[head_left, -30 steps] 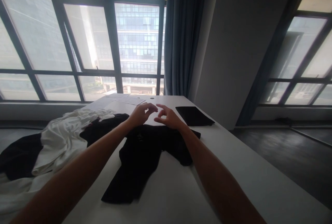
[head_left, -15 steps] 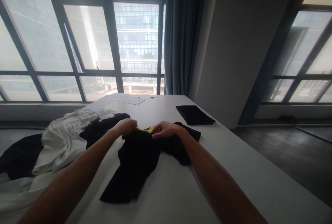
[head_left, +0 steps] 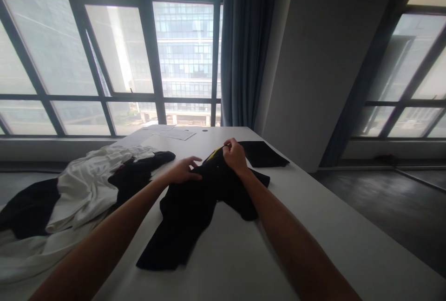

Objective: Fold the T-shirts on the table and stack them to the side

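Observation:
A pair of black shorts (head_left: 188, 212) lies spread on the white table, one leg towards me at the left and the other out to the right. Yellow shows on the inside of its waistband, which is raised at the far side. My right hand (head_left: 235, 156) is closed on the raised waistband edge. At the left end of the waistband, my left hand (head_left: 183, 171) has its thumb and fingers apart, touching or just beside the black fabric; its grip looks loose.
White cloth (head_left: 88, 182) and black cloth (head_left: 130, 178) lie heaped along the left side of the table (head_left: 237, 254). A folded black cloth (head_left: 266, 154) rests near the right edge. Paper sheets (head_left: 181, 134) lie at the far end, below the windows and a curtain (head_left: 244, 50).
My right hand has moved up and away from me, raising the waistband with it. My left hand has shifted right and its fingers have opened from their hold on the waistband.

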The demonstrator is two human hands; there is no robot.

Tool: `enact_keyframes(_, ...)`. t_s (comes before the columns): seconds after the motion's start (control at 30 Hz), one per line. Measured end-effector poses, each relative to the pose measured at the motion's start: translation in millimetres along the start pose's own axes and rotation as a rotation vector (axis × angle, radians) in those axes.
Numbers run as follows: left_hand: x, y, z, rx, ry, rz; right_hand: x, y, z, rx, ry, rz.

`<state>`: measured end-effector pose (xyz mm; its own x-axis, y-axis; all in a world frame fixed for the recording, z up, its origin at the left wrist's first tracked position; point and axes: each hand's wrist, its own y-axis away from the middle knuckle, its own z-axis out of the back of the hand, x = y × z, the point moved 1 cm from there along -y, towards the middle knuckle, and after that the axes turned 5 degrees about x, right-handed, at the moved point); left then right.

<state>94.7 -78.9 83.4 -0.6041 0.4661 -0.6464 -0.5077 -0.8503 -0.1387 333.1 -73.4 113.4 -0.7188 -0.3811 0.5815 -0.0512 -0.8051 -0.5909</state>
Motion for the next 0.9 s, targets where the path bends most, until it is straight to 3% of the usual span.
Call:
enact_keyframes(0.1, 11, 6, -9.0, 0.101, -0.287, 0.079, -33, -8, 10, -0.141, 0.087, -0.066)
enact_keyframes(0.17, 18, 9, -13.4, 0.076, -0.415, 0.114, -52, -8, 12, -0.104, 0.224, -0.124)
enact_keyframes(0.27, 25, 11, -14.3, -0.079, -0.396, 0.139, -72, -3, 5, 0.193, 0.268, -0.126)
enact_keyframes(0.4, 26, 9, -8.2, -0.353, -0.259, 0.171, -77, 6, -7, 0.684, -0.028, 0.022)
enact_keyframes(0.5, 23, 6, -1.8, -0.457, -0.177, 0.210, -74, 11, -14, 0.828, 0.037, 0.052)
enact_keyframes(0.6, 23, 6, 8.2, -0.385, -0.173, 0.156, -72, 13, -22, 0.751, 0.271, 0.066)
enact_keyframes(0.7, 30, 11, 20.5, -0.197, -0.235, 0.160, -73, 12, -25, 0.540, 0.439, 0.047)
enact_keyframes(0.83, 46, 27, 31.9, 0.051, -0.306, 0.349, -75, 4, -6, 0.185, 0.486, -0.012)
enact_keyframes(0.9, 52, 35, 37.3, 0.143, -0.315, 0.373, -73, -1, 10, 0.034, 0.503, -0.018)
